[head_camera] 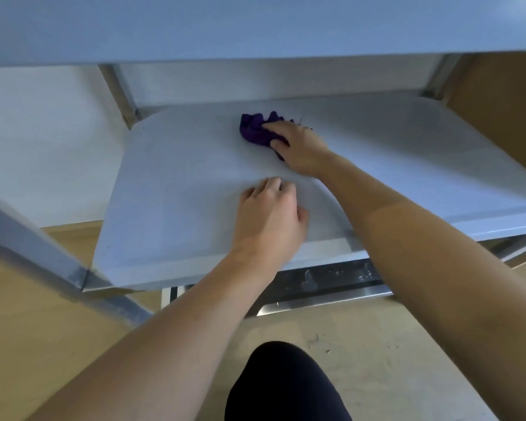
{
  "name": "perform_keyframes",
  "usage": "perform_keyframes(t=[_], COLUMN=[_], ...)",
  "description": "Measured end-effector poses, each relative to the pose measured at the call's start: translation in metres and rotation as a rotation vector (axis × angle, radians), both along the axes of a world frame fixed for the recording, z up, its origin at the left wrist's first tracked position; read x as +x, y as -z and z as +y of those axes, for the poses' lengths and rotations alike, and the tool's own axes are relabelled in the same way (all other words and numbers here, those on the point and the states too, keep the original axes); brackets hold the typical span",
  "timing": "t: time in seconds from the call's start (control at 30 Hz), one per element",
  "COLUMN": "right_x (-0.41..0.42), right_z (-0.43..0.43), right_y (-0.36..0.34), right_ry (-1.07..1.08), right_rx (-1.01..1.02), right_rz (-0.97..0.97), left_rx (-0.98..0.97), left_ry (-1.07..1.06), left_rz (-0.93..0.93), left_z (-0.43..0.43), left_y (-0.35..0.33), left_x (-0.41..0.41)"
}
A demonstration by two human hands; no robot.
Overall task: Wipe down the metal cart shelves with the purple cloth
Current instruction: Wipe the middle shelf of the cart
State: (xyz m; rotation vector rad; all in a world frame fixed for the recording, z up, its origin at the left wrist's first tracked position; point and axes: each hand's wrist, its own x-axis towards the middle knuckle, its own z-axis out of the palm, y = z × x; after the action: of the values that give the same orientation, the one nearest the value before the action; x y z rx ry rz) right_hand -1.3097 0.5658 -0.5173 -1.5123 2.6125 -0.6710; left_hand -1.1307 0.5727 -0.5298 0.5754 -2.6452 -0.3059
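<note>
The metal cart's middle shelf (179,177) spreads out in front of me, pale and matte. A crumpled purple cloth (255,130) lies near its back centre, and my right hand (298,147) presses down on the cloth with fingers closed over its bunched folds. My left hand (269,217) rests on the shelf near the front edge, fingers curled and holding nothing. The top shelf (255,25) overhangs the whole upper part of the view.
Cart uprights stand at the back left (119,92), back right (441,77) and near left (43,250). A lower shelf edge (325,302) with wet spots shows below. A white wall is on the left, a wooden floor (377,360) below, and my dark knee (286,384).
</note>
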Motion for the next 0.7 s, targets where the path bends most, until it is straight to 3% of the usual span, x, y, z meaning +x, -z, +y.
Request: perform_keyframes(t=[0.4,0.7], right_x=[0.05,0.054], right_z=[0.075,0.074], right_y=[0.002,-0.001], right_ry=[0.077,0.074], right_rx=[-0.063,-0.049], right_rz=[0.043,0.046], left_rx=[0.114,0.023], left_ry=[-0.059,-0.062], left_rz=[0.03,0.024], left_z=[-0.005,-0.047], left_y=[-0.008,-0.01], left_x=[0.013,0.087])
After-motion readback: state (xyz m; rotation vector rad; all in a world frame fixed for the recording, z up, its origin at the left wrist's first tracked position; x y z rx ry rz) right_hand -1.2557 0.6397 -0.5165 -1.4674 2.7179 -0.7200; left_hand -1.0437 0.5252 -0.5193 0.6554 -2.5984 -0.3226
